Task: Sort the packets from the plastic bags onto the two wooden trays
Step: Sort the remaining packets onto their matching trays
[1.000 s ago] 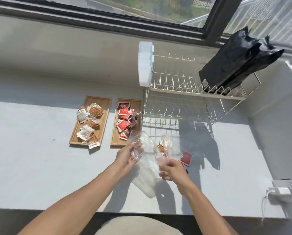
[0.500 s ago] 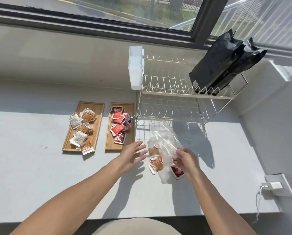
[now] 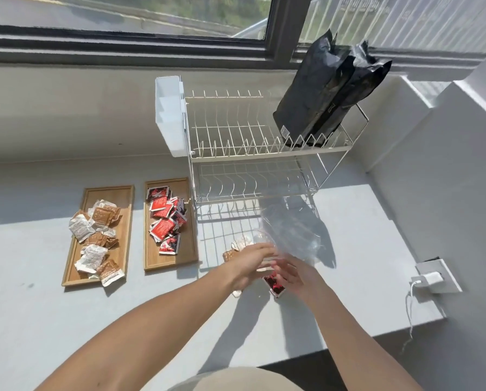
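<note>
Two wooden trays lie side by side on the grey counter. The left tray (image 3: 75, 277) holds several brown-and-white packets (image 3: 100, 218). On the right tray (image 3: 186, 256) are several red packets (image 3: 165, 218). A crumpled clear plastic bag (image 3: 291, 232) lies in front of the dish rack. My left hand (image 3: 250, 265) hovers with fingers stretched over loose brown packets (image 3: 237, 246). Just right of it, my right hand (image 3: 296, 273) touches a red packet (image 3: 274, 285) on the counter; whether it grips the packet is hidden.
A two-tier wire dish rack (image 3: 253, 153) stands behind the bag, with a white plastic holder (image 3: 169, 117) on its left side and two black pouches (image 3: 329, 88) on top. A wall socket with a white charger (image 3: 432, 277) sits at the right. The counter's front edge is near me.
Both hands let go of the clear bag, which now lies further back by the rack. Packets spilled onto the counter. My hands came together over them.
</note>
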